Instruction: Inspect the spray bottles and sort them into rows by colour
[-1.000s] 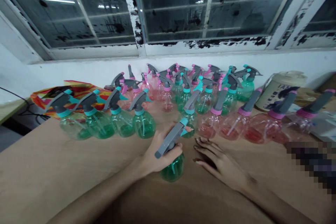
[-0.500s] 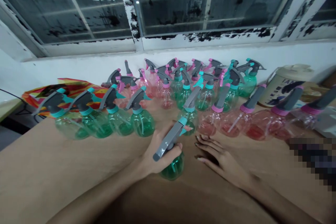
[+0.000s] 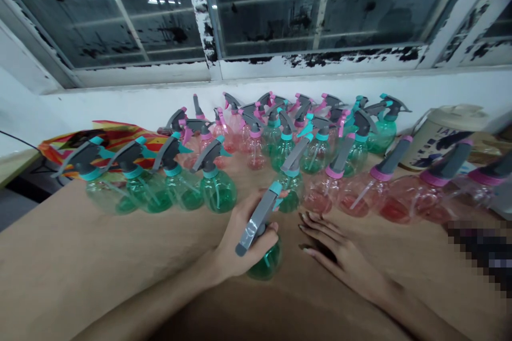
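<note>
My left hand [image 3: 242, 234] is wrapped round the neck of a green spray bottle [image 3: 267, 264] with a grey and teal trigger head. That bottle stands upright on the wooden table [image 3: 132, 261], and my fingers hide its collar. Flat on the table to its right lies my right hand [image 3: 340, 248], fingers spread and holding nothing. Just beyond my hands is another green spray bottle [image 3: 290, 192]. A pink spray bottle [image 3: 319, 197] stands beside it, beyond my right fingertips. Left of my left hand is a green spray bottle [image 3: 218, 192] at the end of a short row.
Several pink and green spray bottles [image 3: 256, 152] crowd the back, by the white wall below the window [image 3: 320, 5]. More pink bottles [image 3: 396, 205] line the right. A beige container [image 3: 438, 136] stands back right; a colourful bag [image 3: 120, 136] lies at left.
The view has shifted slightly, so everything sits a little lower and further right. Both hands keep their places, my left still around the green spray bottle.
</note>
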`<state>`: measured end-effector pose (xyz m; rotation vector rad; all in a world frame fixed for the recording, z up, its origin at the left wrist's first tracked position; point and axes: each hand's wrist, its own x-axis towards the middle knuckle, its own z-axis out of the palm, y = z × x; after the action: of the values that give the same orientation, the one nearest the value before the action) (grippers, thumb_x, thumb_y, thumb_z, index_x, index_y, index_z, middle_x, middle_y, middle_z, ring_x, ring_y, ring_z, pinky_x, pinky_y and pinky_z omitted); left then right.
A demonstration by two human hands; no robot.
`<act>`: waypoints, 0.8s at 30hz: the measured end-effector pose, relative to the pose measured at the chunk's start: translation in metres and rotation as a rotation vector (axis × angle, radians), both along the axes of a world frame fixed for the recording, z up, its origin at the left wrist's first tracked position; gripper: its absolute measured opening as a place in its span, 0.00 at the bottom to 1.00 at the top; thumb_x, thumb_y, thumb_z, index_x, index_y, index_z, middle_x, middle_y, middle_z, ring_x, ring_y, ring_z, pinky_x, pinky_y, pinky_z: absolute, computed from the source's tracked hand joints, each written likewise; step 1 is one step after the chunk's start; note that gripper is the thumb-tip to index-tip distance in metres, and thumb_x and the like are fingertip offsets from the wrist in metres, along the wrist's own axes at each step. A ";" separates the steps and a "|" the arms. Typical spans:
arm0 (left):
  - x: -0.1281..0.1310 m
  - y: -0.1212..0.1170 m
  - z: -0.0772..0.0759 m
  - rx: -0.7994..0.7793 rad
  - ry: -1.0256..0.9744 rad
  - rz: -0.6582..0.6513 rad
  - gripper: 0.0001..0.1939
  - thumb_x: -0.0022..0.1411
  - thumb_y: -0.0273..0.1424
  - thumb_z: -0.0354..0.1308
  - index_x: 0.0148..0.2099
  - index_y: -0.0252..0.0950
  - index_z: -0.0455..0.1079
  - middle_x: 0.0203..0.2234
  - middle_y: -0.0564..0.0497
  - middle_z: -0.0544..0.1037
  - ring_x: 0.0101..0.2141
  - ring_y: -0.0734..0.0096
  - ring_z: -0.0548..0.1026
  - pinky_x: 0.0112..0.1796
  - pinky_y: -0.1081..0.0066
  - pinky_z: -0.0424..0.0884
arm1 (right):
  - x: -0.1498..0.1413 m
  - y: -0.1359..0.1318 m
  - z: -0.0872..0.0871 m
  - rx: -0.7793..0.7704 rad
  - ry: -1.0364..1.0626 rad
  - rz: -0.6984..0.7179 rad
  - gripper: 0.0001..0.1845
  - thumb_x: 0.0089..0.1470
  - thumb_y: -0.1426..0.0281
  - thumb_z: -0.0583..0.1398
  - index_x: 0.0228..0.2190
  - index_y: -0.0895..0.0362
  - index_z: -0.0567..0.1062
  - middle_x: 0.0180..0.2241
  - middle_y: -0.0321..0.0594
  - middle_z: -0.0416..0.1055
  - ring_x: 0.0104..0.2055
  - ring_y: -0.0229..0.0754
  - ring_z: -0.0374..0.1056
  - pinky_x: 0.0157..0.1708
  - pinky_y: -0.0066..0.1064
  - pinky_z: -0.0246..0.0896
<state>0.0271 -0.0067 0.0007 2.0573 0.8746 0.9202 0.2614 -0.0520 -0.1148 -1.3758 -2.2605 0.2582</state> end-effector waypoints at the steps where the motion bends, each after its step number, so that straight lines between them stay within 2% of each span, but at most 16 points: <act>1: 0.000 0.000 0.000 0.000 0.000 0.008 0.21 0.53 0.25 0.51 0.51 0.38 0.65 0.41 0.45 0.74 0.38 0.63 0.74 0.39 0.62 0.73 | 0.000 0.000 0.000 0.001 0.005 -0.001 0.23 0.58 0.62 0.54 0.55 0.49 0.64 0.57 0.37 0.62 0.60 0.46 0.54 0.58 0.47 0.52; 13: 0.000 0.001 -0.003 0.031 -0.020 -0.019 0.21 0.53 0.23 0.51 0.51 0.39 0.64 0.40 0.48 0.72 0.39 0.66 0.75 0.39 0.66 0.72 | 0.003 0.000 -0.001 -0.015 -0.011 0.007 0.24 0.58 0.61 0.54 0.55 0.49 0.63 0.58 0.37 0.60 0.61 0.46 0.53 0.58 0.48 0.52; 18: 0.001 0.001 -0.002 0.038 -0.027 -0.016 0.19 0.53 0.24 0.51 0.49 0.39 0.65 0.37 0.49 0.71 0.33 0.68 0.74 0.36 0.66 0.73 | 0.003 0.000 -0.002 -0.007 -0.002 0.001 0.23 0.58 0.62 0.54 0.55 0.50 0.64 0.58 0.37 0.61 0.60 0.45 0.54 0.58 0.47 0.52; 24: 0.000 0.001 -0.003 0.032 -0.031 -0.026 0.16 0.56 0.26 0.52 0.48 0.38 0.64 0.31 0.51 0.71 0.30 0.69 0.72 0.39 0.63 0.73 | 0.001 -0.001 0.003 -0.032 -0.004 -0.009 0.23 0.58 0.61 0.54 0.54 0.51 0.64 0.57 0.38 0.61 0.60 0.45 0.53 0.58 0.47 0.51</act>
<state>0.0274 -0.0056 -0.0021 2.0711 0.8198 0.9558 0.2622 -0.0528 -0.1121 -1.4038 -2.2616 0.2901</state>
